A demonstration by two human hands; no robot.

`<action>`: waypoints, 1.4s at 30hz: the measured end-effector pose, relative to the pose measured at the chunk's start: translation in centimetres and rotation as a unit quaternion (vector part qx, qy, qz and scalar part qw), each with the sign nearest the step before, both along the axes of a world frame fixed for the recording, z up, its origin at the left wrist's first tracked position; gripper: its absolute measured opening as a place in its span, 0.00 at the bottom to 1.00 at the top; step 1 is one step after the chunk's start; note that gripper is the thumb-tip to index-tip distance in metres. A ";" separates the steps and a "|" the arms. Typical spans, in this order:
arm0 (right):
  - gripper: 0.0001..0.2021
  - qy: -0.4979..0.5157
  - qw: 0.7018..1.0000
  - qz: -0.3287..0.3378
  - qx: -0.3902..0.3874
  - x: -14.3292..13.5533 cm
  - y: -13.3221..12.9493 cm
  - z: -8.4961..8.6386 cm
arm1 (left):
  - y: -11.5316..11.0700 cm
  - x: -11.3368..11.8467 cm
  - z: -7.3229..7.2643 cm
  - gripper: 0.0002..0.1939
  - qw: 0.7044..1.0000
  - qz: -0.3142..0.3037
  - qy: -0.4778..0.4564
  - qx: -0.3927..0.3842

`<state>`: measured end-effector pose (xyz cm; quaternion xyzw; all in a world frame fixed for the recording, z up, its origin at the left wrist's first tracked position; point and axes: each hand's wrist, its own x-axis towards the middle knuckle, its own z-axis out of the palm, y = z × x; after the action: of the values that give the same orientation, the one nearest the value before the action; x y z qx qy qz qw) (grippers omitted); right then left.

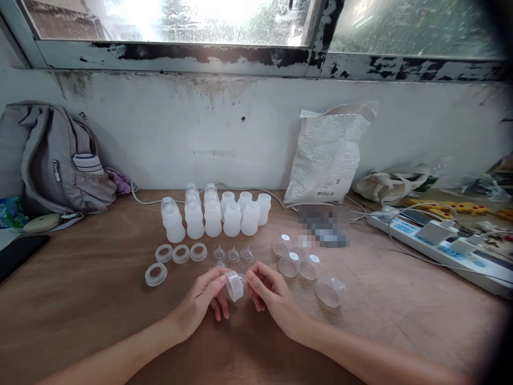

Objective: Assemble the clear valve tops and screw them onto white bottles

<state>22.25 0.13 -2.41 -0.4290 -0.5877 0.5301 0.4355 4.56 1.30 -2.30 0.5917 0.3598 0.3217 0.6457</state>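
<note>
My left hand (204,297) is closed on a translucent ribbed bottle ring (234,286), turned on its side above the table. My right hand (273,291) pinches the clear tip of a bottle nipple that sticks out of the ring's right side. Just beyond my hands lie several clear nipples (233,255), one partly hidden by my left fingers. Loose rings (181,254) rest to the left of them. Clear domed caps (308,270) lie on the right, and one cap (329,295) sits nearer to me.
White baby bottles (231,219) stand in rows towards the wall, some with clear tops fitted. A grey backpack (60,160) and a dark flat object (24,255) are at the left. A silvery bag (328,155) leans on the wall; a power strip (425,243) with cables lies right.
</note>
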 end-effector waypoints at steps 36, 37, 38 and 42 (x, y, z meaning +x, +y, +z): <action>0.14 -0.154 0.961 -0.051 0.224 1.1 0.4 3.9 | 0.3 -0.8 0.0 0.13 0.996 -0.075 -0.045 0.011; 0.13 -0.160 0.953 -0.077 0.245 1.1 1.2 4.9 | 0.4 -0.8 -0.1 0.13 0.996 -0.073 -0.058 0.011; 0.12 -0.171 0.944 -0.104 0.264 0.9 2.3 6.0 | 0.4 -0.8 -0.2 0.13 0.995 -0.071 -0.070 0.009; 0.06 -0.305 0.873 -0.138 0.356 -0.4 8.0 9.8 | 0.5 -0.8 -0.3 0.13 0.993 -0.066 -0.103 -0.002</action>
<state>21.89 8.16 7.41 -0.4622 -0.7749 0.0627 0.4265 3.79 1.79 -2.56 0.5767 0.2523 0.3369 0.7002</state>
